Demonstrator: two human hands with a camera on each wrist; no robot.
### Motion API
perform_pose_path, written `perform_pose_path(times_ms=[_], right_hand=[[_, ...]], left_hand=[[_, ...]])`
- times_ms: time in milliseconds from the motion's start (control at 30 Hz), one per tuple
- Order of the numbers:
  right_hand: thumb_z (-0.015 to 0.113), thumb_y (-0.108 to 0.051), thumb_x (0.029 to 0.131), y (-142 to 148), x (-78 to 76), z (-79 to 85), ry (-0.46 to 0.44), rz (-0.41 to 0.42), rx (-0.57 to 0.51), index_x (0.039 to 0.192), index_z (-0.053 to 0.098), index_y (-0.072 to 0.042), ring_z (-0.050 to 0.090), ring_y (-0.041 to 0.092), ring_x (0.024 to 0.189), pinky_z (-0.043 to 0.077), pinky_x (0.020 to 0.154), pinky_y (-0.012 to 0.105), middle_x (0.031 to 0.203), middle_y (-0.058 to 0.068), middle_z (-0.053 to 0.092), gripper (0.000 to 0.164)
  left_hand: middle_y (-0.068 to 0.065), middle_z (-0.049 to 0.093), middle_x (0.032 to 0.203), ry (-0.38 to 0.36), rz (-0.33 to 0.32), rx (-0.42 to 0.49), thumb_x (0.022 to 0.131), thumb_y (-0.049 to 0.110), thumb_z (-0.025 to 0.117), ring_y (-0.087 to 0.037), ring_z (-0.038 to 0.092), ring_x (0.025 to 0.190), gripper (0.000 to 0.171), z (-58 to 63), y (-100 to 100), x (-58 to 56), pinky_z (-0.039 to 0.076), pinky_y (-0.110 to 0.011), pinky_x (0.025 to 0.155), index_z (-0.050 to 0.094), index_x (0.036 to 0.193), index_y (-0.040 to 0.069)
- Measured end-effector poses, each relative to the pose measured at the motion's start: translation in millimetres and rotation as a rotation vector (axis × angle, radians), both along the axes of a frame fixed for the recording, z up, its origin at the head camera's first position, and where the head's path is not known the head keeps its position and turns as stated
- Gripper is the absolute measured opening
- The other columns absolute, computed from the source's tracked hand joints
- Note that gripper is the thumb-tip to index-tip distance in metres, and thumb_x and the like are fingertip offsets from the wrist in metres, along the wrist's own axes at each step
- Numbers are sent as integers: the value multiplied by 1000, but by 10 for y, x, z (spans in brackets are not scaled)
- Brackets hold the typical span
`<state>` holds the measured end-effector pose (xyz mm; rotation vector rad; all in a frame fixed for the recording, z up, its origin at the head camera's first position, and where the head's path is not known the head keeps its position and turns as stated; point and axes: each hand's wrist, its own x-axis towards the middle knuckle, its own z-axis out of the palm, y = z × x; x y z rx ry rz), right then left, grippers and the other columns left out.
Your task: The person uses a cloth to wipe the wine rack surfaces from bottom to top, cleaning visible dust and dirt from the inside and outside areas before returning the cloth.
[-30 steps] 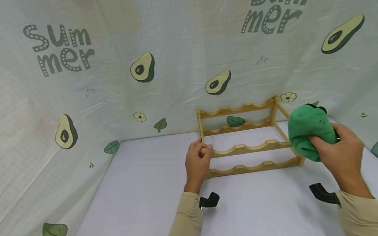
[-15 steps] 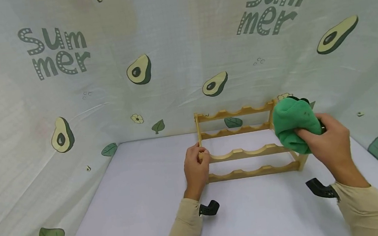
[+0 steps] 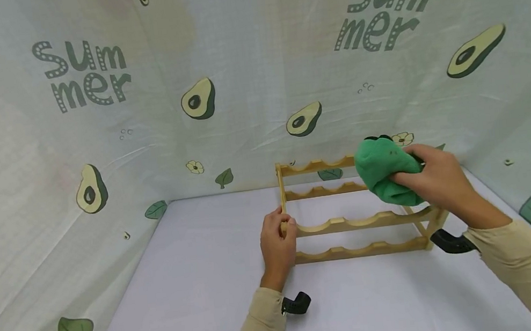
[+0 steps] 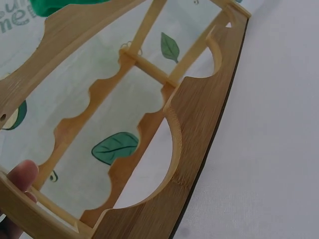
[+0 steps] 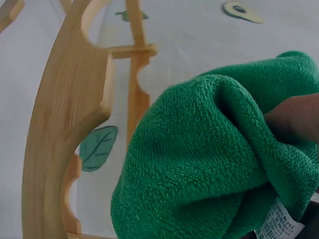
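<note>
A two-tier wooden wine rack [image 3: 364, 223] with scalloped rails stands on the white table. My left hand [image 3: 278, 246] grips its left side at the upper front corner; a fingertip [image 4: 24, 174] curls over the wood in the left wrist view. In my right hand [image 3: 444, 179] is a bunched green terry cloth [image 3: 382, 169], pinched between thumb and fingers. The cloth is over the rack's right half and hides part of the back rails. The right wrist view shows the cloth [image 5: 184, 164] close beside a scalloped rail [image 5: 65, 94], with a white printed label [image 5: 279, 221] on it.
A pale curtain [image 3: 243, 44] printed with avocados, leaves and lettering hangs behind the table and along both sides. White table surface [image 3: 200, 280] extends to the left and in front of the rack. Black wrist mounts [image 3: 297, 303] stick out from both sleeves.
My right hand has carried the green cloth leftward, from beside the rack's right end to over its right half. The rack and my left hand have shifted slightly nearer to me.
</note>
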<state>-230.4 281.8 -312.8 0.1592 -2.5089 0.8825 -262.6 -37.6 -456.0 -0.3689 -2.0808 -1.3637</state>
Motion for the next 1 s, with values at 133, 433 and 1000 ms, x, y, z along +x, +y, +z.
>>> perform_pose_path(times_ms=[133, 433, 1000], right_hand=[[77, -20, 85, -43, -189, 5, -66, 65, 56, 118, 65, -3, 58, 30, 84, 45, 66, 44, 104, 18, 66, 39], [74, -15, 83, -48, -506, 14, -114, 128, 249, 115, 66, 2, 59, 28, 76, 47, 65, 46, 97, 16, 67, 37], [72, -9, 78, -214, -768, -52, -105, 373, 636, 114, 71, -8, 55, 17, 78, 46, 63, 38, 98, 2, 64, 36]], left_hand=[[-9, 62, 123, -8, 7, 6, 96, 22, 60, -24, 60, 117, 13, -13, -7, 58, 54, -38, 76, 69, 90, 14], [-7, 63, 121, 52, 22, 8, 92, 18, 62, -24, 62, 115, 10, -31, -10, 104, 55, -40, 78, 68, 87, 12], [-10, 62, 123, 106, 11, -4, 92, 16, 61, -25, 63, 112, 8, -67, -48, 179, 56, -38, 78, 65, 87, 12]])
